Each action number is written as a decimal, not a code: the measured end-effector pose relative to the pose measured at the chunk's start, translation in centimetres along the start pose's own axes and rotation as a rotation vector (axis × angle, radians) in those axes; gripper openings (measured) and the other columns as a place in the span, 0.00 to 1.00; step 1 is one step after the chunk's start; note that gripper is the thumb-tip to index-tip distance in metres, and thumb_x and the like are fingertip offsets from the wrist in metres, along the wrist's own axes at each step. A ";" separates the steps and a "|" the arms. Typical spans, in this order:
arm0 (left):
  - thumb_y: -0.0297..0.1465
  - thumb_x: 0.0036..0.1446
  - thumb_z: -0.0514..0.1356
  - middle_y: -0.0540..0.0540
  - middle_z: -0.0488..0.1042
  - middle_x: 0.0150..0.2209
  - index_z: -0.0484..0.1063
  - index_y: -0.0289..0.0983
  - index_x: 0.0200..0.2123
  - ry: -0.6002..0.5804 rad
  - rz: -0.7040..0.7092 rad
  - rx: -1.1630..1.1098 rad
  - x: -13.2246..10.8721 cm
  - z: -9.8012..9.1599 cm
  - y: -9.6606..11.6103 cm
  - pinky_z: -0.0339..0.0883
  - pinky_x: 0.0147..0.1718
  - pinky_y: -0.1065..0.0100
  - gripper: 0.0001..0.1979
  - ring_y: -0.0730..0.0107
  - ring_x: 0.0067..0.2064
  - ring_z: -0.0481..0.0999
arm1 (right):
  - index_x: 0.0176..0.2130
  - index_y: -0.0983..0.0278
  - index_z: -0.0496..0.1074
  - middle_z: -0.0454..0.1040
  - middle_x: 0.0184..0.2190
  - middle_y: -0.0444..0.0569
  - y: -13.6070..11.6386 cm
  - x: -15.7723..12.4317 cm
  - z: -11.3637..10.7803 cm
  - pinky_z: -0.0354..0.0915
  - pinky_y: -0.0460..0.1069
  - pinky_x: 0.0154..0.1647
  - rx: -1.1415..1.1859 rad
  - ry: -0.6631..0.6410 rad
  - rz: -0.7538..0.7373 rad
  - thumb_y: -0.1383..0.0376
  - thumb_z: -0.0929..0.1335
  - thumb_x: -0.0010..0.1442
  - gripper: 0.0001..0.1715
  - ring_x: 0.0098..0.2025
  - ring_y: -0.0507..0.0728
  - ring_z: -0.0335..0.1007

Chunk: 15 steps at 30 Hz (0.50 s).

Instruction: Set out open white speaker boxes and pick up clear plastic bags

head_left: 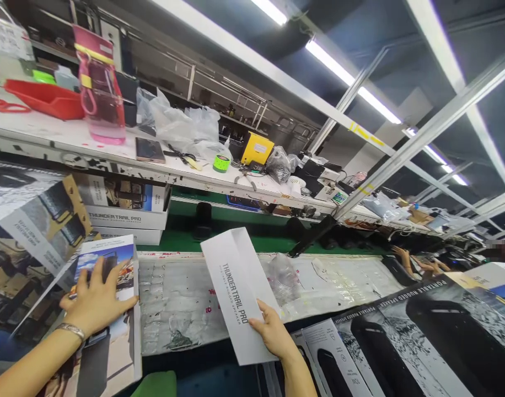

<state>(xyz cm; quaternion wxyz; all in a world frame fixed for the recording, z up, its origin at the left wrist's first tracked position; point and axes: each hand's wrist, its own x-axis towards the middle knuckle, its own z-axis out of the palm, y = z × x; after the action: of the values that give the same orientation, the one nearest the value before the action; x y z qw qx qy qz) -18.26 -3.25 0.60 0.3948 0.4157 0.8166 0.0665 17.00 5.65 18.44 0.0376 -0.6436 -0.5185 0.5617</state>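
Note:
My left hand [96,300] rests flat, fingers spread, on a printed speaker box [120,264] lying at the lower left; a metal bracelet is on that wrist. My right hand [272,331] grips the lower edge of a white folded card sleeve [236,292] printed "THUNDER TRAIL PRO", held tilted above the worktop. The worktop [178,298] between my hands is covered in wrinkled clear plastic film.
More speaker boxes [126,212] are stacked at left, and flat printed cartons [422,336] lie at lower right. A green conveyor belt [252,240] runs behind. The shelf above holds a red tray [46,99], plastic bags, a yellow box [256,149]. Another person's hands [413,262] work at right.

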 end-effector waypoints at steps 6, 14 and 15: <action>0.63 0.50 0.48 0.25 0.33 0.68 0.45 0.42 0.69 0.074 -0.223 -0.205 -2.1 -0.1 0.1 0.57 0.47 0.26 0.50 0.15 0.63 0.48 | 0.51 0.69 0.74 0.77 0.44 0.66 6.9 5.2 3.9 0.58 0.67 0.56 -0.903 0.183 0.225 0.77 0.66 0.51 0.28 0.51 0.72 0.71; 0.64 0.48 0.49 0.30 0.29 0.69 0.42 0.45 0.69 -0.009 -0.341 -0.102 -0.9 1.1 0.6 0.57 0.49 0.29 0.51 0.16 0.63 0.50 | 0.36 0.63 0.79 0.79 0.36 0.65 8.5 7.6 4.9 0.65 0.60 0.40 -1.092 0.049 0.125 0.66 0.64 0.59 0.14 0.40 0.70 0.76; 0.63 0.48 0.49 0.28 0.29 0.69 0.41 0.43 0.69 -0.012 -0.373 -0.102 -0.4 1.3 -0.1 0.56 0.50 0.30 0.51 0.15 0.62 0.53 | 0.36 0.63 0.79 0.79 0.35 0.64 7.5 7.7 3.9 0.65 0.59 0.39 -1.079 0.025 0.102 0.66 0.64 0.58 0.13 0.39 0.70 0.76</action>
<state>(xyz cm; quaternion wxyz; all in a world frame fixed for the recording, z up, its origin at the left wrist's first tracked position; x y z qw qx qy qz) -17.21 -3.91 -0.08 0.4257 0.2370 0.8727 0.0308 17.38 5.64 7.03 -0.3194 -0.6026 -0.7008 0.2090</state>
